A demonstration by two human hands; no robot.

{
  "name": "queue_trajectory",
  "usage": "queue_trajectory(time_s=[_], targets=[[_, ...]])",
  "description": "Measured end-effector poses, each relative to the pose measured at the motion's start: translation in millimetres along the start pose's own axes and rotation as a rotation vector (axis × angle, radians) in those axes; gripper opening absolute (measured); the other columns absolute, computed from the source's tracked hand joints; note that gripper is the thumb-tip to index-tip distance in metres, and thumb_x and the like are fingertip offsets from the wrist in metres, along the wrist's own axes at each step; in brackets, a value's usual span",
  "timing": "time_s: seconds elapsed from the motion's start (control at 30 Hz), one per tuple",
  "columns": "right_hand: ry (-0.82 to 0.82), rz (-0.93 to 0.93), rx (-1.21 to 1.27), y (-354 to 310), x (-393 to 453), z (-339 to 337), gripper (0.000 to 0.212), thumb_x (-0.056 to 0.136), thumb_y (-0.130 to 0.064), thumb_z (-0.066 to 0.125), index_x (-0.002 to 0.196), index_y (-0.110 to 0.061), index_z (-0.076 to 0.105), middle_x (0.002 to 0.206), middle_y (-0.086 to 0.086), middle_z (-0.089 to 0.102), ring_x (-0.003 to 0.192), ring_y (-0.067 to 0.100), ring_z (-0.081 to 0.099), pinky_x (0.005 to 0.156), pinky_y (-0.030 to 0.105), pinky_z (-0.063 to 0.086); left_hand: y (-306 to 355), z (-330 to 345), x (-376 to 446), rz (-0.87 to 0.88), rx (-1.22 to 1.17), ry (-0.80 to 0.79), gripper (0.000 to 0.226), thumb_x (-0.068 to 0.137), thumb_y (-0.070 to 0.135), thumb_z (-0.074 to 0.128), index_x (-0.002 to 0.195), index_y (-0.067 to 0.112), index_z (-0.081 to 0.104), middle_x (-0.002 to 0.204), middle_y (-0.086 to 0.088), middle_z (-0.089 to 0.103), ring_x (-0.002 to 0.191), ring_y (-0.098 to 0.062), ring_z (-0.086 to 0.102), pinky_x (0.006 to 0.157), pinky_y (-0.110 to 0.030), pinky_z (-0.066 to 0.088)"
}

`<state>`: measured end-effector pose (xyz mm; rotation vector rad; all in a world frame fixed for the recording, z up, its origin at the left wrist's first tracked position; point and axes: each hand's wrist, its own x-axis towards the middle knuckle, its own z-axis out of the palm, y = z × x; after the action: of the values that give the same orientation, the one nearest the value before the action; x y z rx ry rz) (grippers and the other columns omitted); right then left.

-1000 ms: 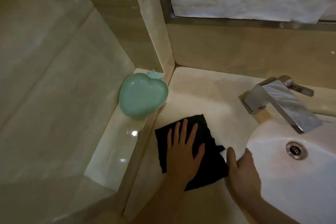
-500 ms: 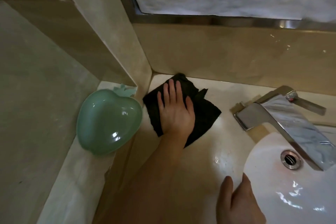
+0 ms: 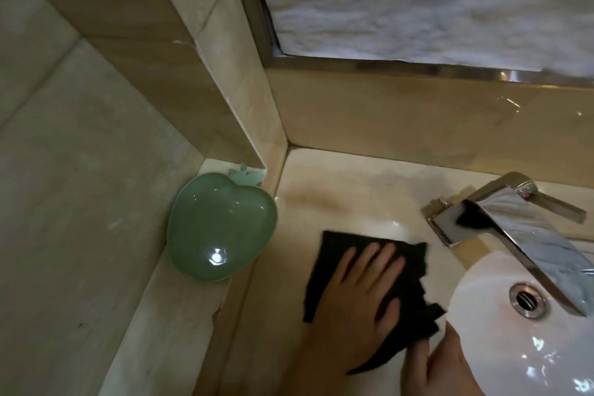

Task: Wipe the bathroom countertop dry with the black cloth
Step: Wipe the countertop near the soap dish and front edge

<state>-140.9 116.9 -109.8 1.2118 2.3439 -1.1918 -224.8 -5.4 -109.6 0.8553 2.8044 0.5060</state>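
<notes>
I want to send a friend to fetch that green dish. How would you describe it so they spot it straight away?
Start at the white sink basin with its chrome faucet, then look left past the black cloth to the raised ledge in the wall corner. There sits the green dish. It is the only coloured thing here: glossy, pale green, shaped like an apple with a little leaf at its top.

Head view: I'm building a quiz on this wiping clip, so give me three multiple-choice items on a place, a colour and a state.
1. Where does the black cloth lie?
A in the basin
B on the countertop
C on the faucet

2. What colour is the apple-shaped dish?
A green
B red
C white

3. How is the left hand placed?
A lifted away
B in a fist
C flat on the cloth

B: it lies beside the basin. A: its surface is plainly green. C: the fingers are spread on it.
</notes>
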Motion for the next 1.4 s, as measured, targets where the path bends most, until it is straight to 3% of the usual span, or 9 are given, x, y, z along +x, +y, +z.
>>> queue_trajectory(time_s=[0.07,0.17,0.3,0.6,0.8,0.9,1.0,1.1,1.4], targets=[[0.121,-0.051,-0.047,-7.9,-5.7,-0.7,0.038,0.094,-0.022,0.056,0.129,-0.006,0.056,0.109,0.018,0.065,0.102,0.035,0.063,0.082,0.035,0.047,-14.6,-2.3,-12.2,-0.205,0.056,0.061,0.057,0.103,0.051,0.028,0.157,0.038,0.016,0.167,0.010,0.007,0.154,-0.013,0.001,0.123,-0.044,0.007],[0.210,-0.189,-0.115,-8.5,-18.2,1.2,0.053,0.090,-0.044,0.044,0.128,-0.010,0.057,0.106,0.017,0.068,0.087,0.035,0.065,0.066,0.031,0.044,-30.1,-9.8,11.6,-0.466,0.093,0.122,0.060,0.101,0.057,0.020,0.157,0.039,0.013,0.167,0.002,0.007,0.154,-0.022,0.004,0.122,-0.047,0.008],[0.212,-0.177,-0.153,2.0,-12.8,5.0,0.071,0.081,-0.059,0.027,0.132,-0.017,0.054,0.113,0.009,0.070,0.091,0.032,0.068,0.063,0.029,0.044,-46.1,-17.3,76.9,-0.580,0.139,0.215,0.064,0.100,0.056,0.022,0.157,0.027,0.025,0.165,-0.006,0.020,0.151,-0.028,0.018,0.122,-0.052,0.014],[0.151,-0.118,-0.296,4.7,-12.5,-0.6,0.086,0.077,-0.068,0.002,0.143,-0.025,0.036,0.132,-0.005,0.059,0.108,0.021,0.063,0.078,0.035,0.046,-17.3,-7.0,107.4,-0.402,0.197,0.151,0.068,0.100,0.054,0.016,0.159,0.018,0.017,0.166,-0.008,0.014,0.153,-0.028,0.012,0.121,-0.054,0.012],[-0.163,-0.186,-0.137,9.8,-16.8,-30.3,0.063,0.095,-0.057,0.032,0.151,-0.034,0.017,0.142,-0.010,0.049,0.122,0.018,0.056,0.100,0.037,0.047,56.7,22.4,32.9,-0.130,0.098,0.045,0.070,0.099,0.061,0.028,0.158,0.025,0.018,0.167,-0.003,0.012,0.154,-0.025,0.005,0.122,-0.054,0.009],[-0.289,-0.190,-0.068,54.4,-24.1,-67.6,0.061,0.099,-0.042,0.049,0.153,-0.035,0.021,0.151,-0.010,0.039,0.136,0.014,0.044,0.111,0.030,0.033,63.1,28.1,3.4,-0.018,0.113,0.017,0.070,0.097,0.066,0.035,0.157,0.034,0.019,0.167,-0.002,0.009,0.154,-0.028,0.005,0.121,-0.057,0.010],[-0.240,-0.319,-0.269,111.0,-38.6,-94.4,0.025,0.098,-0.051,0.045,0.121,-0.048,0.052,0.121,-0.004,0.069,0.109,0.010,0.067,0.087,0.019,0.047,77.8,30.9,2.8,-0.024,0.144,-0.012,0.065,0.094,0.062,0.041,0.154,0.043,0.025,0.167,-0.008,0.009,0.152,-0.036,0.007,0.119,-0.062,0.009],[-0.122,-0.352,-0.385,124.4,-51.0,-85.3,0.037,0.078,-0.047,0.042,0.079,-0.029,0.075,0.075,-0.005,0.075,0.060,0.007,0.071,0.053,0.011,0.040,89.0,34.4,20.4,-0.069,0.155,-0.015,0.056,0.092,0.051,0.045,0.148,0.044,0.036,0.166,-0.013,0.008,0.151,-0.040,0.006,0.119,-0.064,0.008],[-0.057,-0.373,-0.533,114.7,-45.0,-91.4,0.041,0.079,-0.057,0.042,0.077,-0.034,0.076,0.079,-0.017,0.074,0.068,0.003,0.071,0.051,0.013,0.038,99.0,43.5,49.2,-0.097,0.154,0.060,0.062,0.093,0.028,0.049,0.151,0.041,0.032,0.165,-0.019,0.006,0.151,-0.042,0.004,0.120,-0.060,0.007]])
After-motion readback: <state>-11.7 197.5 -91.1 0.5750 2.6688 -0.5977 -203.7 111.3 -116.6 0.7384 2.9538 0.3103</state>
